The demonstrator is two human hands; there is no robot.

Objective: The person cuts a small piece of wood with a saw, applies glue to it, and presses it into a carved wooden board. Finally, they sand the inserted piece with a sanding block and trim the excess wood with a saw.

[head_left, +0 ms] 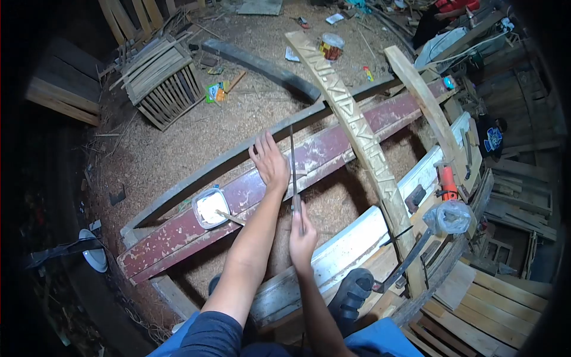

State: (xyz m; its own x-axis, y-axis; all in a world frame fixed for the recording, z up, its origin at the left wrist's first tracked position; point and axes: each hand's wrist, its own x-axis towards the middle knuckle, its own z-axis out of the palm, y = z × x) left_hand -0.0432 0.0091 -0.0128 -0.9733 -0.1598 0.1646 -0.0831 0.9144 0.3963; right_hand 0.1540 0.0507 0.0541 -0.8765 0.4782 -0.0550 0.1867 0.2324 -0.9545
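My left hand (270,163) lies on the worn maroon plank (324,152), fingers stretched out and close together. Just right of it stands a long, narrow dark blade (292,160), seen nearly edge-on, so its exact kind is unclear. My right hand (303,235) is wrapped around its handle, below the plank's near edge. A small light strip of wood (302,172) shows beside the blade, partly hidden by it and my left hand. Further left on the plank sits a square plastic tub (211,209) of white paste, with a stick (231,218) leaning out.
A carved light beam (357,128) crosses the planks at right, near a curved timber (422,95). A red tool (447,183), a plastic bag (447,218) and a machete-like blade (410,259) lie right. A slatted crate (163,83) stands on the shavings. Another person (443,18) is partly visible.
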